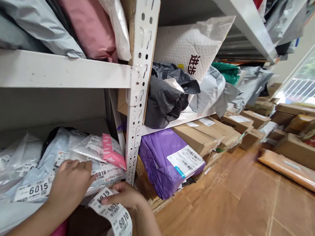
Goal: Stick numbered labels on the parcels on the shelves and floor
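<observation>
My left hand [71, 182] lies on the parcels of the lower shelf, fingers curled and thumb against a clear plastic parcel bag [110, 175] with a 6018 label. Its fingertips are hidden under the hand. Just to the right, my right hand [128, 199] pinches a curling strip of white number labels [120, 218], on which 6019 and 6010 can be read. Left of my left hand is a pale parcel bag with a 6015 label [34, 190]. A bright pink packet [114, 153] rests on the bags behind my hands.
A white perforated shelf post [140, 76] stands just beyond my hands, below the upper shelf's edge [55, 72]. Right of it sits a purple parcel [157, 161]. Cardboard boxes [199, 133] line the wooden floor [237, 219], and an orange wrapped package [296, 172] lies farther right.
</observation>
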A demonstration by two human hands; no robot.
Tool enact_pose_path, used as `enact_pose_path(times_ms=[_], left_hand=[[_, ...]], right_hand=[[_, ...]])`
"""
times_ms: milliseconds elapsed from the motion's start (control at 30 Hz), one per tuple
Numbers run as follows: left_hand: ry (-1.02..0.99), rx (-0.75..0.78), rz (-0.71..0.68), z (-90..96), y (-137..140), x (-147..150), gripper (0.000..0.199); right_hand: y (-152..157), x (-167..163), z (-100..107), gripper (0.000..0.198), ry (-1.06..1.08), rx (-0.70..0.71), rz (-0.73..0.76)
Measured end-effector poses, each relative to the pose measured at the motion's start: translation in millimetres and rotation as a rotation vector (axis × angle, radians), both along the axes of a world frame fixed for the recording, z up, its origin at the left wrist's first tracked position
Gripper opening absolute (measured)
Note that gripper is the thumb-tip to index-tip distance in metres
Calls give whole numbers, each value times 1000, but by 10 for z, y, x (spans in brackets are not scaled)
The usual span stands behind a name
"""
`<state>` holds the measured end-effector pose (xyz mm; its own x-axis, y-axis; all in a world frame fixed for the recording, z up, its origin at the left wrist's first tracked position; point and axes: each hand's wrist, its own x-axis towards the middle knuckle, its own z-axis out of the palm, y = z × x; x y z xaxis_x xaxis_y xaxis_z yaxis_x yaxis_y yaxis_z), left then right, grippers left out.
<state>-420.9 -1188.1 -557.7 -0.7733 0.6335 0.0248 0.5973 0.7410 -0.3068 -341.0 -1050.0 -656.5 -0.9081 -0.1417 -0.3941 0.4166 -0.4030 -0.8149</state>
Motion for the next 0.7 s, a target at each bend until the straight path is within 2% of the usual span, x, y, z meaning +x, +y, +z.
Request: enact_pose_path(times_ms=[33, 100, 167, 233, 300, 433, 533, 633, 700], left_hand=[[20, 9, 9, 42, -39, -22, 24], [101, 52, 41, 101, -119, -123, 29], [125, 103, 66, 121, -187, -273, 40], [9, 137, 40, 117, -233, -402, 38], [-64, 163, -21, 109, -256, -451, 34], [54, 234, -217, 69, -285, -348, 37], [-102, 247, -370, -32, -337, -320, 34], [-323, 251, -373, -138, -411, -391, 35], [-423, 235, -366, -162, -450, -437, 34]], right_hand=[[41, 35, 29, 47, 29, -35, 65], [87, 74, 70, 52, 62, -100, 94], [74, 67, 84, 54, 92, -161, 23], [12, 23, 85, 50, 141, -187, -70], [-72, -36, 89, 46, 204, -173, -150], [-209, -121, 124, 45, 283, -180, -344], [-234, -123, 155, 43, 313, -141, -286], [-190, -106, 187, 42, 316, -110, -190], [-164, -124, 209, 42, 334, -110, -229]])
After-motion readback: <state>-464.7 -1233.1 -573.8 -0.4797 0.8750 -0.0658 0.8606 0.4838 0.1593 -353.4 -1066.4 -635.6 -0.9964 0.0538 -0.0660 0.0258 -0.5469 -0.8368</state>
